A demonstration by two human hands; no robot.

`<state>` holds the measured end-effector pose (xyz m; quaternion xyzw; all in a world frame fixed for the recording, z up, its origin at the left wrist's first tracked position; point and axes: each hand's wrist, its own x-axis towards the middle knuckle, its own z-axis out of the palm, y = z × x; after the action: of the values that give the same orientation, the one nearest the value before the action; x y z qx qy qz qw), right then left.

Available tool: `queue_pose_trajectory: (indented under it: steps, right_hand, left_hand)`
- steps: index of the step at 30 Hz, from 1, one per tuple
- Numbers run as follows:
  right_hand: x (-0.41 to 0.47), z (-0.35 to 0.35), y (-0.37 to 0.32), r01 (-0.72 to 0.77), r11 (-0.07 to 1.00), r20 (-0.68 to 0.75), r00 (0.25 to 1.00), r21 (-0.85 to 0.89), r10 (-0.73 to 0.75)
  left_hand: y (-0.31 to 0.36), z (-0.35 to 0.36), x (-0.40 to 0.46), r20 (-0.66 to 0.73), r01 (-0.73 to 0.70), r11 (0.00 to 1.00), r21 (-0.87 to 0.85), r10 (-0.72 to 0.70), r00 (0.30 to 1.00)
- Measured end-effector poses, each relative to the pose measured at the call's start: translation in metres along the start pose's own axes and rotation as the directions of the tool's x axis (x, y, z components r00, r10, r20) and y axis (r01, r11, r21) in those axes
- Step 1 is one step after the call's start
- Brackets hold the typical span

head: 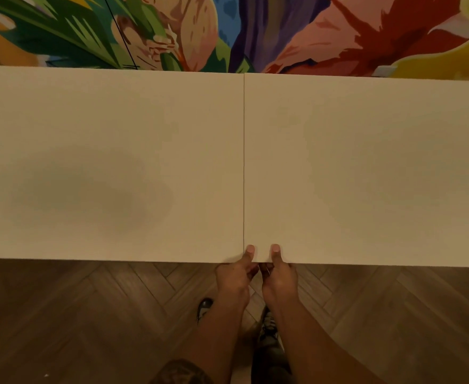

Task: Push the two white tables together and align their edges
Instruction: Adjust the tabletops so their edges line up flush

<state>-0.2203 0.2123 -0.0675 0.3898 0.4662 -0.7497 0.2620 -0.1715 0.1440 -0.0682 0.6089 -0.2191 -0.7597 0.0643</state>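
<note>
Two white tables stand side by side against the wall, the left table (111,162) and the right table (366,167). They touch along a thin dark seam that runs from the far edge to the near edge. The right table's near edge sits slightly lower in the picture than the left one's. My left hand (237,275) and my right hand (279,275) both grip the near edge of the right table just right of the seam, thumbs on top, fingers hidden underneath.
A colourful mural wall (227,31) runs right behind the tables' far edges. Dark herringbone wood floor (89,314) lies in front of the tables. My shoes (205,307) stand on the floor below my hands.
</note>
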Motion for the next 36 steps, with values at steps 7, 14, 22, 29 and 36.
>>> queue_pose_trajectory:
  steps: [7,14,22,29,36]
  right_hand:
    - [-0.005,0.002,0.009,-0.006,1.000,-0.016,1.000,-0.010,0.006]
    - [-0.006,0.011,0.015,-0.077,0.992,-0.007,0.997,-0.100,0.076]
    - [-0.006,0.008,0.007,-0.085,0.993,0.037,0.995,-0.084,0.088]
    - [-0.006,0.001,0.006,-0.083,0.995,0.051,0.995,-0.061,0.086]
    - [-0.009,-0.003,0.008,-0.076,0.993,0.033,0.996,-0.089,0.079]
  left_hand:
    - [0.003,-0.003,0.000,0.026,0.005,1.000,-0.022,-0.005,1.000]
    - [0.001,-0.006,0.007,0.102,0.003,1.000,-0.030,0.000,0.995]
    - [0.005,-0.006,0.005,0.060,0.036,0.999,0.009,-0.036,0.998]
    - [0.006,-0.008,0.001,0.087,0.040,0.997,0.064,-0.046,0.995]
    - [0.003,-0.010,0.000,0.046,-0.011,0.993,0.121,0.005,0.999]
